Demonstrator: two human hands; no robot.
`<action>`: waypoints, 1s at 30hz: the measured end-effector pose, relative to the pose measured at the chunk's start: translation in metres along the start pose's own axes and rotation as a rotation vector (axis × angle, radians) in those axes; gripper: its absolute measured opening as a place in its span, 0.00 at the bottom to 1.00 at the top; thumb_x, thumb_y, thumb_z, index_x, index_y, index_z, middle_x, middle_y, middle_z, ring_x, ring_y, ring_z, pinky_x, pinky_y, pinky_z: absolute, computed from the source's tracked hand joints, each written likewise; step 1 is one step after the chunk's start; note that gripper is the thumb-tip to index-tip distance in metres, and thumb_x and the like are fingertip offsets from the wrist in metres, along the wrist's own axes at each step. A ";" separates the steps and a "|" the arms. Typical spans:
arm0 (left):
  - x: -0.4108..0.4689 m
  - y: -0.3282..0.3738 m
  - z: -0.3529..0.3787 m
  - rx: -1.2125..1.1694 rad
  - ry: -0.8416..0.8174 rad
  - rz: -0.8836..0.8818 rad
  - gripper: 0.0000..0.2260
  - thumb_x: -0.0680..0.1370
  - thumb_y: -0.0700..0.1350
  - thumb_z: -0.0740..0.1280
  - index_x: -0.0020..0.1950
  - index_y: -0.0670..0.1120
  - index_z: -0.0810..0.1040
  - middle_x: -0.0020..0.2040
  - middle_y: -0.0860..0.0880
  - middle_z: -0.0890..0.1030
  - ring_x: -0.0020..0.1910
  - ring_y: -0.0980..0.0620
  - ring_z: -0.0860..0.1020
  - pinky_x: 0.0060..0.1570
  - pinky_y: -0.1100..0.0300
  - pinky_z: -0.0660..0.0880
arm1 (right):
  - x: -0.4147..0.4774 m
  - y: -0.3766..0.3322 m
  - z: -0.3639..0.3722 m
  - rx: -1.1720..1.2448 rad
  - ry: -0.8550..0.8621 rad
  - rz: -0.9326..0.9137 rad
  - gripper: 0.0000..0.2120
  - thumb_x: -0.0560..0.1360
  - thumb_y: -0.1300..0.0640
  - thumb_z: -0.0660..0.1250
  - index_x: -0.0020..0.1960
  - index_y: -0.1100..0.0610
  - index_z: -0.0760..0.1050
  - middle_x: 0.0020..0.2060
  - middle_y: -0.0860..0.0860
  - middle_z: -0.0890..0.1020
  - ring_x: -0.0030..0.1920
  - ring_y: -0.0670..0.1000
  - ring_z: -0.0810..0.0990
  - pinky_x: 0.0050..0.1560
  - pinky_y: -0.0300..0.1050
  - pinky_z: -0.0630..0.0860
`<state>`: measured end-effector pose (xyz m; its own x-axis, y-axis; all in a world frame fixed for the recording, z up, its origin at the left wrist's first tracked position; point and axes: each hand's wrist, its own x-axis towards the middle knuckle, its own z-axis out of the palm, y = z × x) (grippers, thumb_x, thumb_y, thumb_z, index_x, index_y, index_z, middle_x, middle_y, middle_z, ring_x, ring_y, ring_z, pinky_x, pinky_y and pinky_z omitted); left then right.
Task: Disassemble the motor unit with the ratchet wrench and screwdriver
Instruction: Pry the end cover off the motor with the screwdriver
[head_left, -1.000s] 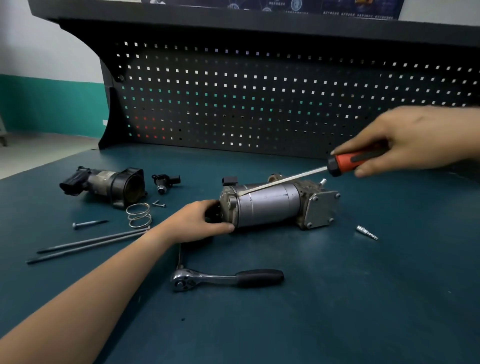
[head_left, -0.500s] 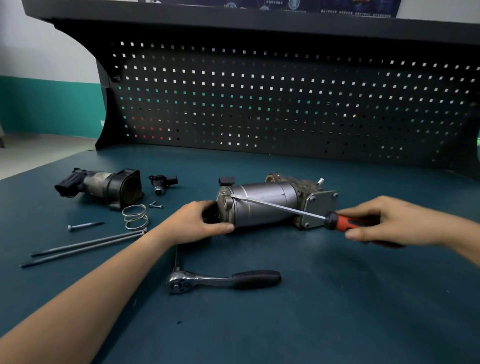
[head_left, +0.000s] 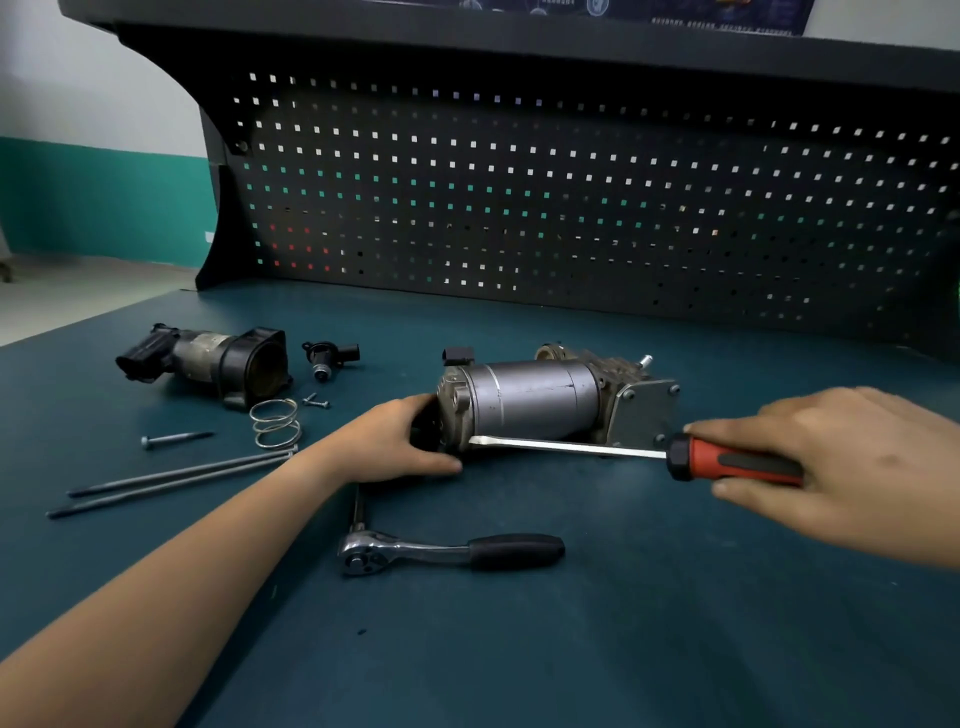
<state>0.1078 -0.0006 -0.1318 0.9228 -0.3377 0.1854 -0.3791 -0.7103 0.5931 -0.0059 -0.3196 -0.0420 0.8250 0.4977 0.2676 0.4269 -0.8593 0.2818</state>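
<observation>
The grey cylindrical motor unit (head_left: 535, 400) lies on its side in the middle of the dark teal bench (head_left: 623, 623). My left hand (head_left: 389, 441) grips its left end cap. My right hand (head_left: 821, 457) holds the screwdriver (head_left: 727, 464) by its red and black handle. The flat blade runs left along the motor's lower front edge, its tip near the left end cap. The ratchet wrench (head_left: 447, 553) lies on the bench in front of the motor, black handle pointing right.
At the left lie a removed black and grey housing (head_left: 208, 361), a small black fitting (head_left: 330, 358), a coil spring (head_left: 275, 423), small screws (head_left: 316, 401), a bolt (head_left: 174, 439) and two long rods (head_left: 166, 480). A black pegboard (head_left: 571, 208) rises behind.
My right hand brought the screwdriver down from above the motor to its lower front edge, the blade now nearly level. My left hand stayed on the motor's left end.
</observation>
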 end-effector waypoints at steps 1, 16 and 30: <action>0.000 -0.001 -0.001 0.013 -0.012 -0.004 0.25 0.69 0.46 0.75 0.63 0.47 0.72 0.57 0.52 0.78 0.56 0.54 0.76 0.59 0.61 0.70 | -0.003 -0.006 0.002 -0.073 0.040 0.002 0.30 0.62 0.31 0.41 0.65 0.31 0.51 0.42 0.38 0.77 0.46 0.43 0.78 0.39 0.36 0.68; 0.003 -0.003 0.000 -0.033 0.030 -0.010 0.23 0.67 0.43 0.75 0.60 0.48 0.74 0.50 0.54 0.79 0.50 0.56 0.77 0.46 0.69 0.69 | -0.016 -0.021 0.053 -0.130 0.409 -0.021 0.30 0.78 0.44 0.46 0.47 0.58 0.83 0.25 0.53 0.76 0.19 0.56 0.73 0.23 0.45 0.73; 0.002 -0.006 -0.001 -0.069 0.007 -0.018 0.25 0.68 0.37 0.71 0.64 0.46 0.72 0.51 0.52 0.80 0.50 0.54 0.78 0.46 0.69 0.72 | 0.035 0.029 0.071 -0.071 0.490 -0.064 0.17 0.63 0.60 0.78 0.50 0.64 0.82 0.35 0.60 0.81 0.30 0.61 0.79 0.35 0.56 0.78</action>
<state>0.1118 0.0034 -0.1340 0.9299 -0.3210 0.1796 -0.3573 -0.6721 0.6486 0.0617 -0.3359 -0.0897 0.5200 0.5610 0.6442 0.4310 -0.8234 0.3692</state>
